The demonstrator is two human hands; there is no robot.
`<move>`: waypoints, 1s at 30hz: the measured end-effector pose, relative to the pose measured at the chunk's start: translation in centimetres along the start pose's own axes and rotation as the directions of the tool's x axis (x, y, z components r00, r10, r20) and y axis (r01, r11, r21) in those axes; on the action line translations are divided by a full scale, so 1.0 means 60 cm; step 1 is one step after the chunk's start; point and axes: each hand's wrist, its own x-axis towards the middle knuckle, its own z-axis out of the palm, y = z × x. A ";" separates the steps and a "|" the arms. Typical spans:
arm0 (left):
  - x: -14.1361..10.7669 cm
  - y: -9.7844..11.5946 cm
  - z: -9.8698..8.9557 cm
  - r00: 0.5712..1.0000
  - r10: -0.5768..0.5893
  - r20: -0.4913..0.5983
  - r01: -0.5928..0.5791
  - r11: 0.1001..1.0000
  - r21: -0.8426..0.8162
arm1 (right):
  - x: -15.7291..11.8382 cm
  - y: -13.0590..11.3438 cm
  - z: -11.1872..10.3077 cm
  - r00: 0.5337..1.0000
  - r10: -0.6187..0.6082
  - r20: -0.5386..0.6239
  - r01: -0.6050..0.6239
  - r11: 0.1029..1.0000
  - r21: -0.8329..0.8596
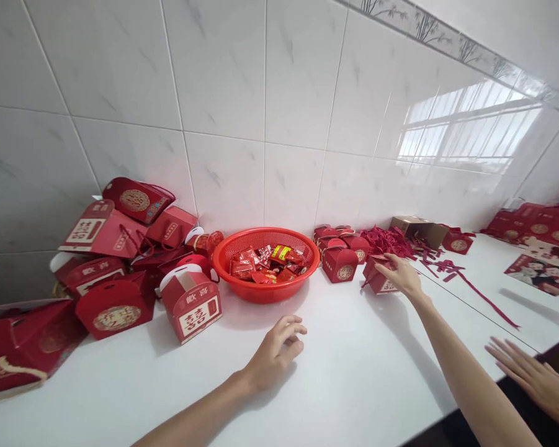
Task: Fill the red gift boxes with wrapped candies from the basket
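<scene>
My right hand (401, 277) grips the top of a small red gift box (376, 277) that stands on the white table. My left hand (279, 349) hovers over the table with loosely bent fingers, thumb apart and nothing in it. Beyond it sits a red plastic basket (266, 297) with wrapped candies (265, 264) inside. Left of the basket, a box with a double-happiness print (193, 304) stands upright. Another closed red box (340, 263) is just left of the one in my right hand.
Red gift boxes (116, 304) are heaped at the left. Dark red ribbons (387, 241) lie near an opened cardboard box (423, 230) by the tiled wall. Another person's hand (535, 375) is at the right edge, near a printed card (535, 270). A seam crosses the table.
</scene>
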 end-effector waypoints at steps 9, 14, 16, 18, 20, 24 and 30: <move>0.001 -0.001 0.003 1.000 0.005 0.005 -0.006 0.998 0.070 | 0.113 -0.039 0.100 0.999 0.001 0.051 -0.001 1.000 0.003; 0.003 -0.003 0.000 1.000 -0.013 0.020 0.011 0.997 0.081 | 0.106 -0.034 0.097 0.994 0.055 -0.092 -0.052 0.998 0.038; 0.002 -0.001 0.000 1.000 -0.013 0.029 0.011 0.996 0.083 | 0.080 -0.047 0.102 0.973 -0.014 -0.229 0.029 0.997 0.065; 0.001 0.001 0.001 0.999 -0.007 0.040 0.003 0.996 0.089 | 0.042 -0.069 0.117 0.937 -0.188 -0.295 0.214 0.975 0.056; 0.000 0.004 0.001 0.999 -0.004 0.045 -0.001 0.995 0.101 | 0.003 -0.094 0.138 0.899 -0.361 -0.246 0.377 0.926 0.018; -0.005 0.004 0.004 0.999 0.010 0.043 -0.016 0.991 0.133 | -0.036 -0.126 0.173 0.906 -0.408 -0.112 0.398 0.912 -0.102; -0.009 -0.008 0.007 0.995 0.075 0.070 -0.087 0.980 0.182 | -0.023 -0.119 0.182 0.941 -0.317 -0.118 0.295 0.940 -0.172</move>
